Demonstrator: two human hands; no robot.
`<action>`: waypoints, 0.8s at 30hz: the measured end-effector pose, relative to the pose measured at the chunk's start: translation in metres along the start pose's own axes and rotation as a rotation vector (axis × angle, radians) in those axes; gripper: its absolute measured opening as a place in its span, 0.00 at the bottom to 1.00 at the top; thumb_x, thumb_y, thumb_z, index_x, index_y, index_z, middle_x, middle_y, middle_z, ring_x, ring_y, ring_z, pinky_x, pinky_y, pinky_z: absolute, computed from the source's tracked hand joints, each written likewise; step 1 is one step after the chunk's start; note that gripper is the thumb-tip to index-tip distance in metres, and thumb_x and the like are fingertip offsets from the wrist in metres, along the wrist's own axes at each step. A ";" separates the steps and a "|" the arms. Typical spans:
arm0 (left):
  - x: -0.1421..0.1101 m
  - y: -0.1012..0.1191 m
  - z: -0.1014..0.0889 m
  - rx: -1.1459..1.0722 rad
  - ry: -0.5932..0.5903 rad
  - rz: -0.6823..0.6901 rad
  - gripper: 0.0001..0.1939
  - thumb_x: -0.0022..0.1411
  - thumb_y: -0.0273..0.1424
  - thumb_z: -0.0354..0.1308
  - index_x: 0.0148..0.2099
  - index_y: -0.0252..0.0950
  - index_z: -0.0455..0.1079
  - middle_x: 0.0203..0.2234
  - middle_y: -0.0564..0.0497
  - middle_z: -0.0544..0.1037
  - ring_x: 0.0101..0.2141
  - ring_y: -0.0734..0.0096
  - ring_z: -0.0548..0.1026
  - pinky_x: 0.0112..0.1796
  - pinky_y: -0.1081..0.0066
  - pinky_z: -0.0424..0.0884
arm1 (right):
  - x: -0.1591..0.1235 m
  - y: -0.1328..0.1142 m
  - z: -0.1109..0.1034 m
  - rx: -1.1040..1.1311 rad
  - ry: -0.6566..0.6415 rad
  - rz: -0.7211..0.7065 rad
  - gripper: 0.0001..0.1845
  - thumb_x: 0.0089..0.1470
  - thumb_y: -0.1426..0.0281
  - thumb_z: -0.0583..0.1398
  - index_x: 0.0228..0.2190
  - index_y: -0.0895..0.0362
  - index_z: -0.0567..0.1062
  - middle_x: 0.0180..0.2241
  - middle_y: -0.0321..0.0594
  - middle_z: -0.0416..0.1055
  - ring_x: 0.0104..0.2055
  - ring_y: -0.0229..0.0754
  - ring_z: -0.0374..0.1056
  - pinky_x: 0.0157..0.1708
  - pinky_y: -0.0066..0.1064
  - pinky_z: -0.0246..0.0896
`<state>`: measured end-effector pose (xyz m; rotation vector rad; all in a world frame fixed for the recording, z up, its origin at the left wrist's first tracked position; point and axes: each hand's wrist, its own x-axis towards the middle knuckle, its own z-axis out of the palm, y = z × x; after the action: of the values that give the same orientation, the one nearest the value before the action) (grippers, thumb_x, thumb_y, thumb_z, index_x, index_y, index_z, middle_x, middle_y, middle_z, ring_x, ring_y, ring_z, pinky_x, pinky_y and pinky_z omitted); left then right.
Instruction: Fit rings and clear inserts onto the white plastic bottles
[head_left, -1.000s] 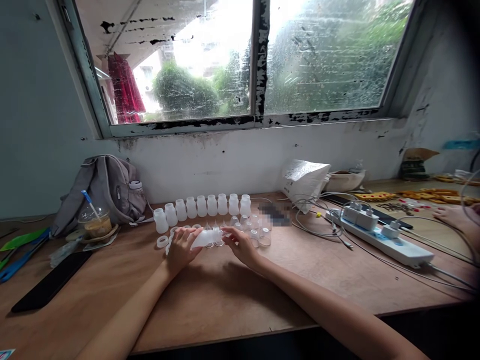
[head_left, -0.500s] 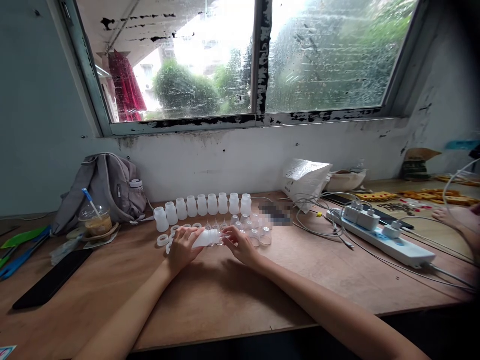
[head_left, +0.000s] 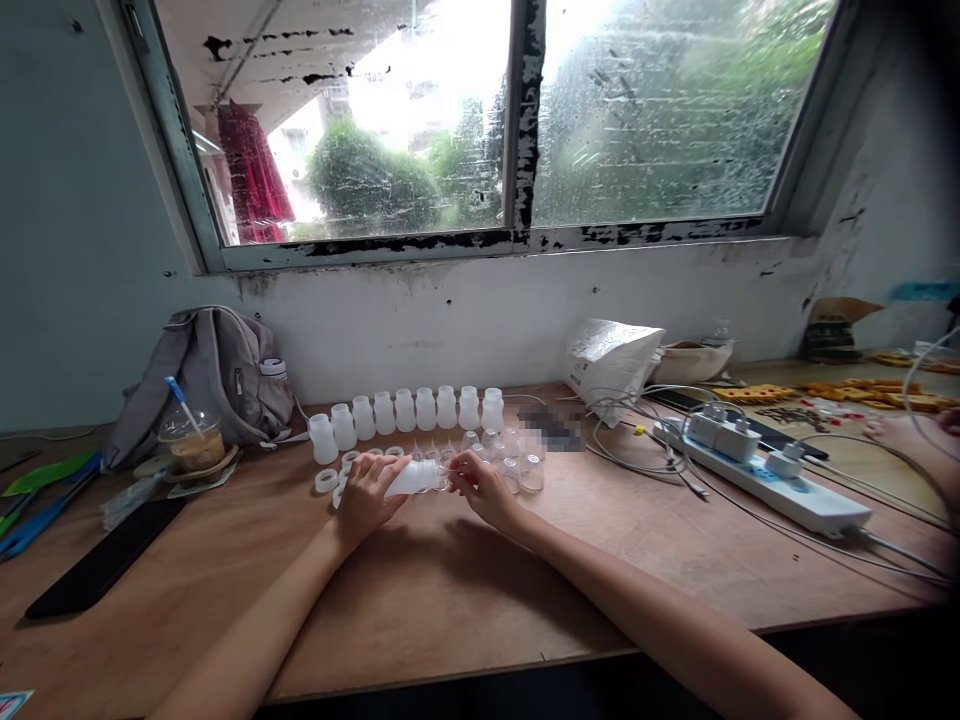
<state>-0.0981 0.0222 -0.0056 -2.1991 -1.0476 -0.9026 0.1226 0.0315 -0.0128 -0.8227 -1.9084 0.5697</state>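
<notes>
My left hand [head_left: 369, 494] is wrapped over a translucent white baby bottle [head_left: 407, 479], which lies on its side with its threaded neck to the right. At that neck my right hand [head_left: 481, 490] has its fingertips pinched together. Whatever lies between them is too small and clear to make out. Behind both hands, a curved row of open white bottles [head_left: 383, 412] stands upright. White collar rings [head_left: 326, 481] lie around my left hand, partly hidden by it. Clear pointed nipples [head_left: 433, 455] sit just beyond the held bottle, with clear caps [head_left: 531, 473] to the right.
A power strip [head_left: 765, 478] and loose cables [head_left: 630, 455] occupy the right side. A white plastic bag [head_left: 611, 365] stands by the wall. On the left are a backpack [head_left: 214, 375], an iced drink [head_left: 191, 440] and a black phone-like slab [head_left: 109, 558]. Another person's hand [head_left: 911, 435] shows at far right.
My right hand has shifted slightly right, its fingertips closer together by the bottle's neck. The left hand and bottle stay nearly still. The other person's hand at far right has moved.
</notes>
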 end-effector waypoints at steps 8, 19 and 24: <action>0.000 0.000 0.001 -0.006 -0.001 0.003 0.20 0.52 0.32 0.54 0.50 0.39 0.63 0.37 0.47 0.71 0.38 0.63 0.67 0.45 0.61 0.58 | 0.000 0.002 -0.001 -0.035 0.008 0.006 0.08 0.53 0.64 0.51 0.28 0.56 0.64 0.24 0.37 0.69 0.21 0.33 0.64 0.21 0.25 0.60; -0.002 0.000 0.003 -0.035 -0.013 0.004 0.22 0.51 0.32 0.55 0.50 0.39 0.62 0.38 0.47 0.71 0.38 0.63 0.66 0.45 0.62 0.58 | 0.000 0.001 -0.001 -0.032 0.017 -0.001 0.09 0.53 0.65 0.50 0.26 0.56 0.63 0.22 0.35 0.67 0.20 0.32 0.62 0.21 0.25 0.58; -0.001 0.001 0.003 -0.048 -0.009 -0.012 0.22 0.51 0.33 0.55 0.50 0.38 0.62 0.38 0.47 0.71 0.38 0.63 0.66 0.45 0.62 0.58 | 0.002 0.002 -0.001 0.038 0.046 -0.033 0.04 0.52 0.68 0.51 0.30 0.56 0.64 0.23 0.35 0.66 0.24 0.34 0.64 0.24 0.26 0.60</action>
<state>-0.0969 0.0235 -0.0083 -2.2402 -1.0553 -0.9329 0.1240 0.0343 -0.0129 -0.7721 -1.8605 0.5601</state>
